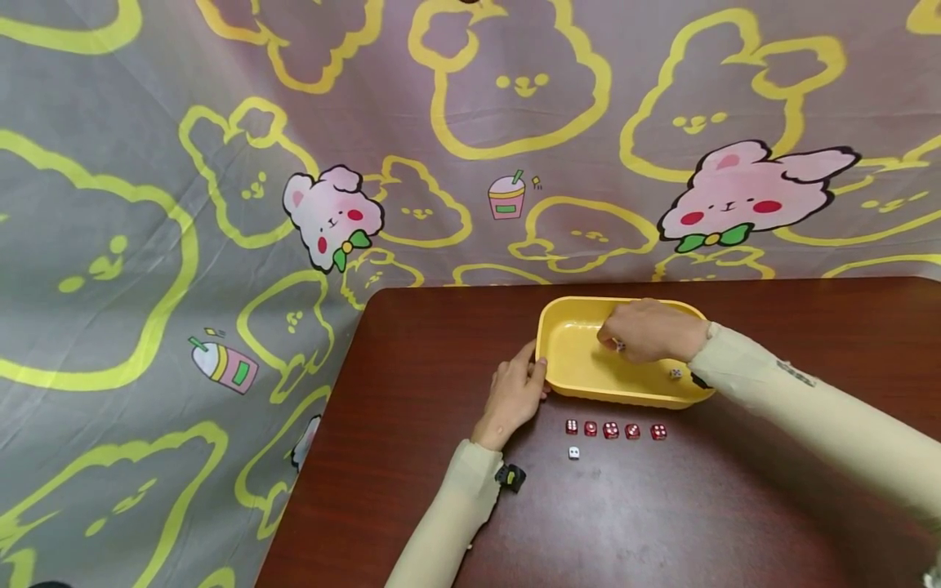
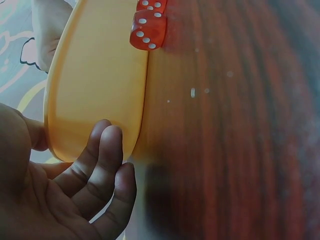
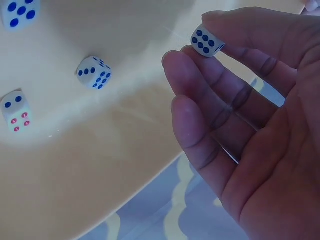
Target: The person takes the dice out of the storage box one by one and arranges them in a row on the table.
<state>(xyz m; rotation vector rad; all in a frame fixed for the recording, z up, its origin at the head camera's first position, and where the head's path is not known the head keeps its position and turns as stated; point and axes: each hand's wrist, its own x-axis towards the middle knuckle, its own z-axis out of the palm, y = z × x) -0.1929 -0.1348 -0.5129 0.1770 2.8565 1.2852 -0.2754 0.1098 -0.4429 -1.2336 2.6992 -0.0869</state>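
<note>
A yellow plastic tray (image 1: 610, 397) stands on the brown table. At its left end my left hand (image 1: 512, 396) grips the wall, thumb at the rim and the other fingers bent against the outside. Over the tray, my right hand (image 1: 654, 331) pinches a white die (image 3: 206, 41) between thumb and fingertips, a six-pip face showing. Other white dice lie on the tray floor: one with blue pips (image 3: 94, 72), one with blue and red pips (image 3: 17, 111), and a five-pip die (image 3: 20, 12) at the view's corner.
In front of the tray runs a row of several red dice (image 1: 611, 429). One white die (image 1: 574, 453) lies nearer, below the row's left end. Behind and left of the table (image 1: 441, 351) hangs a cartoon-printed cloth (image 1: 441, 237).
</note>
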